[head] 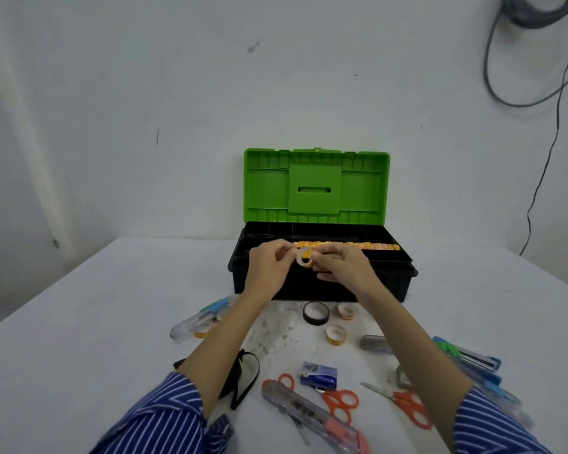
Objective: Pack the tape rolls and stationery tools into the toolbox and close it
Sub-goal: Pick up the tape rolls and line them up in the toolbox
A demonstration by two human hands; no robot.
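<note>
We see both hands raised over the black plastic toolbox (322,283), whose ribbed green lid (316,186) stands open against the wall. Our left hand (269,262) and right hand (343,262) each pinch one small clear tape roll with an orange core (305,258), held between them just above the box's front rim, beside a row of orange-labelled rolls (348,246) in the tray. On the white table (95,322) below lie a glossy black tape ring (315,313), two small clear rolls (336,334), orange-handled scissors (340,403) and a translucent box cutter (312,412)
</note>
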